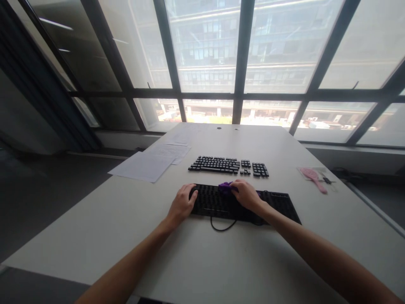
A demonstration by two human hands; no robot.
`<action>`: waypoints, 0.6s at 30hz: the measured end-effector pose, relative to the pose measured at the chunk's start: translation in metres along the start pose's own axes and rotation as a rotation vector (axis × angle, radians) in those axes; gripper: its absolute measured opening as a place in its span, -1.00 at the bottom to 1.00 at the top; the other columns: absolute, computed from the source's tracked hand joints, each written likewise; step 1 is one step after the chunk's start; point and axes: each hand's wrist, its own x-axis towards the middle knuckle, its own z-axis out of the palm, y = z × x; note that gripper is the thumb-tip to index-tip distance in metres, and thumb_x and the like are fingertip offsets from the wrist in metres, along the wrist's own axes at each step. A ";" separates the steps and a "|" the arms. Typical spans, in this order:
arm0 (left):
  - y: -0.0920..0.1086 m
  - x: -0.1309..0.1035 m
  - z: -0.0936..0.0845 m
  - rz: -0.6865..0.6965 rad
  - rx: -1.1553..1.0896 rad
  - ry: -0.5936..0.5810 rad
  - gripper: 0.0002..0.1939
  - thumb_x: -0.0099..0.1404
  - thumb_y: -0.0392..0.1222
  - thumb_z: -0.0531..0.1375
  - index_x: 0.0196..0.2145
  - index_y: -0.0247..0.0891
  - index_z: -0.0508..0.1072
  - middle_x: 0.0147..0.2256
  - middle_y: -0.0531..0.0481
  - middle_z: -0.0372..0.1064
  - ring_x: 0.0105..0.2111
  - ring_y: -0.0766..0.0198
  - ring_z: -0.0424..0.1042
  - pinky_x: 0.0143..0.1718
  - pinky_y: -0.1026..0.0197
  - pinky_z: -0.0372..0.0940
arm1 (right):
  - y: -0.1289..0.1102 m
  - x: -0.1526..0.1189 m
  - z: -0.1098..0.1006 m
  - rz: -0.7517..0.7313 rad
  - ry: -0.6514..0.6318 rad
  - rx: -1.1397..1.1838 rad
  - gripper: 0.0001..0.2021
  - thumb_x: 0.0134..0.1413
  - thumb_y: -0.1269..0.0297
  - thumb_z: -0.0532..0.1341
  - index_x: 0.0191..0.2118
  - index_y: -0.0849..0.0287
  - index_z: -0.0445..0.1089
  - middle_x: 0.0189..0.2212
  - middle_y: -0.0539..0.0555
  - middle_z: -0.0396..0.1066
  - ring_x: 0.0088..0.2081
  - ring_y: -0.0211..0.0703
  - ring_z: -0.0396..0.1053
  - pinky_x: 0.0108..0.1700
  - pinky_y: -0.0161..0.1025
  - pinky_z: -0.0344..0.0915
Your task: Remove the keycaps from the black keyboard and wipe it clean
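Note:
A black keyboard base [212,199], its keycaps off, lies flat on the white table in front of me. My left hand [184,200] grips its left end, the thumb on top and the fingers curled over the far corner. In my right hand [247,194] is a bunched purple cloth [225,188], pressed onto the upper middle of the base. My right hand and forearm cover part of the base's right side. Behind it, the loose black keycaps [217,164] stand in keyboard order, with the number pad block [260,169] at their right.
White paper sheets [144,166] lie at the table's left edge. To the right are a pink brush-like object [313,178] and a small dark item [327,180] on clear plastic. A black cable [223,229] loops out in front of the base. Windows [205,55] rise beyond the table [104,228].

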 end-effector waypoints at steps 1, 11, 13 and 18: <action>-0.002 -0.001 0.001 -0.010 -0.019 -0.003 -0.60 0.42 -0.05 -0.01 0.05 -0.32 0.40 0.04 -0.20 0.39 0.08 0.05 0.34 0.20 -0.05 0.20 | 0.003 0.006 -0.001 0.027 0.028 -0.017 -0.81 0.06 0.48 0.22 -0.23 0.18 0.55 -0.29 0.12 0.54 -0.22 -0.06 0.45 -0.09 -0.19 0.31; -0.007 0.008 -0.005 -0.108 -0.169 0.029 -0.60 0.42 -0.04 -0.04 -0.05 -0.34 0.45 -0.08 -0.18 0.45 -0.07 0.09 0.43 0.06 0.05 0.29 | -0.007 0.018 -0.003 -0.032 0.183 0.055 -0.79 0.16 0.41 0.17 -0.14 0.19 0.51 -0.19 0.15 0.48 -0.13 -0.03 0.36 -0.04 -0.14 0.27; -0.007 0.007 -0.008 -0.115 -0.187 0.039 -0.62 0.42 -0.08 -0.05 -0.09 -0.32 0.47 -0.11 -0.16 0.46 -0.09 0.11 0.43 0.05 0.07 0.29 | -0.017 0.011 0.012 -0.088 0.055 0.080 -0.79 0.16 0.42 0.17 -0.16 0.17 0.54 -0.15 0.15 0.49 -0.07 -0.02 0.33 0.01 -0.13 0.26; -0.007 0.004 -0.012 -0.150 -0.197 0.044 -0.69 0.38 -0.19 -0.03 -0.16 -0.30 0.49 -0.16 -0.13 0.49 -0.11 0.13 0.45 0.01 0.11 0.30 | -0.043 0.004 0.041 0.073 0.065 0.114 -0.76 0.14 0.50 0.16 -0.19 0.17 0.56 -0.20 0.15 0.51 -0.11 0.01 0.33 0.03 -0.08 0.24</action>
